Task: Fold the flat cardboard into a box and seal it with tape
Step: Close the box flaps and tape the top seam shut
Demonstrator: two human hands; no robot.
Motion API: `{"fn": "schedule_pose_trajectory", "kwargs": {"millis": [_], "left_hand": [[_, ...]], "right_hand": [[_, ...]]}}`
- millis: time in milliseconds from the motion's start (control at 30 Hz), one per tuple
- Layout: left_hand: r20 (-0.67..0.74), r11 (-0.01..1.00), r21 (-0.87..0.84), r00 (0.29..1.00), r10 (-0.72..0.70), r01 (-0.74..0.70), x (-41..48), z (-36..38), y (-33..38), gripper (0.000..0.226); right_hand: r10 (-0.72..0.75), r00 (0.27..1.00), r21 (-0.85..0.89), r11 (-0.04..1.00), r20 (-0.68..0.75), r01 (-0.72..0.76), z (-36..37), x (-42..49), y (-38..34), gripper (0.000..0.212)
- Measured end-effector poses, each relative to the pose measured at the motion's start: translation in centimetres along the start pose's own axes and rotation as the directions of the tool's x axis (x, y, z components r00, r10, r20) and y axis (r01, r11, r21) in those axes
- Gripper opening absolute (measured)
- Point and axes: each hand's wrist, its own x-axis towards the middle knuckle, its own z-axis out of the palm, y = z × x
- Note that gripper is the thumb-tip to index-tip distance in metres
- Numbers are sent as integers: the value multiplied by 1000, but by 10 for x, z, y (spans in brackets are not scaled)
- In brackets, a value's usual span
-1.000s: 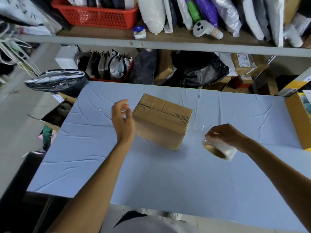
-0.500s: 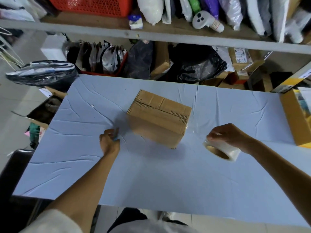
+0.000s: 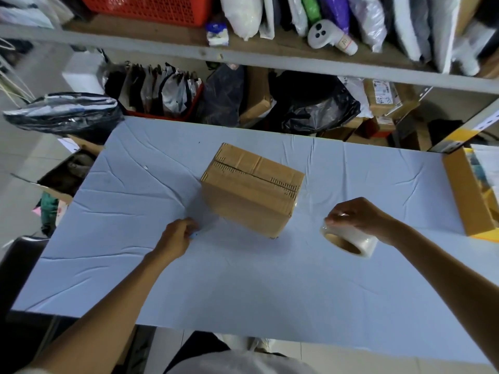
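No writing on the cardboard box (image 3: 251, 188) can be read (labels on the far shelf parcels are too small). The box stands folded mid-table (image 3: 243, 287), flaps closed. The left hand (image 3: 176, 237), fingers pinched together at the cloth, lies near-left of it; the right hand (image 3: 357, 215) clasps the tape roll (image 3: 348, 238) near-right.

Box (image 3: 251, 190) between the hands: brown corrugated cardboard, matt, fluting visible along flap edges; glossy clear film at its corner toward the right hand (image 3: 359, 215). Tape roll (image 3: 349, 240) under right hand: translucent glossy plastic, cardboard core. Table cover (image 3: 243, 287) beneath left hand (image 3: 176, 238): pale blue, matt, creased.
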Motion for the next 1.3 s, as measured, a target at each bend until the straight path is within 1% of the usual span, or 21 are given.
{"fn": "schedule_pose_trajectory", "kwargs": {"millis": [33,67,100,167,200,233,267,333,400,433,467,600,667,700,733,800,867,933,1000,1067,1300], "left_hand": [[64,996,71,997,42,-47,-9,-4,8,25],[146,991,99,986,79,-94,-20,-8,19,25],[247,986,83,962,117,-141,-33,-12,33,24],[457,978,-27,867,197,-208,-66,-20,68,18],[518,971,-102,821,239,-217,-82,-23,88,16],[525,956,-176,799,294,-236,-94,-26,109,13],[475,930,-247,803,361,-272,-104,-29,130,9],[251,858,-359,847,468,-368,-111,-37,171,6],[6,810,-396,881,472,-432,-108,-41,205,8],[-69,807,-396,890,451,-439,-104,-40,219,10],[-103,815,-386,898,427,-432,-100,-37,231,11],[-51,881,-325,937,346,-343,-81,-11,259,13],[-28,910,-322,963,267,-262,-75,1,264,9],[-45,915,-324,970,240,-242,-74,5,265,5],[-80,911,-326,968,240,-252,-73,8,265,5],[-169,889,-310,939,298,-338,-74,11,265,14],[-219,878,-244,905,365,-413,-74,14,266,17],[-246,881,-142,878,410,-451,-74,17,266,17],[-265,888,-25,860,437,-459,-73,21,268,17],[-291,887,33,845,449,-461,-73,24,270,18],[-309,919,-12,876,371,-393,-66,24,270,24]], "right_hand": [[5,1000,4,1000,1,-5,0,0,0,11],[10,1000,7,1000,2,-10,-1,-1,0,11],[12,1000,9,1000,4,-12,-1,-2,0,12],[5,1000,17,1000,-1,-5,-2,-3,2,13],[0,1000,20,1000,-9,0,-3,-4,3,13],[-3,1000,24,1000,-17,4,-4,-5,4,13],[-3,1000,28,1000,-25,4,-5,-6,5,14],[-3,999,41,999,-33,5,-6,-9,7,14],[-4,999,68,998,-38,6,-7,-12,10,14],[-5,999,85,996,-45,9,-7,-13,10,15],[-6,999,99,995,-54,11,-6,-14,11,15],[-9,997,148,989,-79,21,-3,-14,11,15],[-13,997,174,984,-79,27,-3,-14,12,15],[-15,997,185,982,-79,29,-3,-14,13,14],[-16,997,197,980,-78,31,-3,-14,14,14],[-23,997,217,975,-75,39,-4,-15,15,15],[-27,997,221,974,-78,44,-5,-14,17,16],[-28,997,214,976,-78,44,-6,-14,18,17],[-25,997,209,977,-70,39,-6,-12,18,18],[-8,998,215,976,-68,22,-6,-10,20,17],[-24,998,225,974,-60,37,-5,-5,23,16]]}}
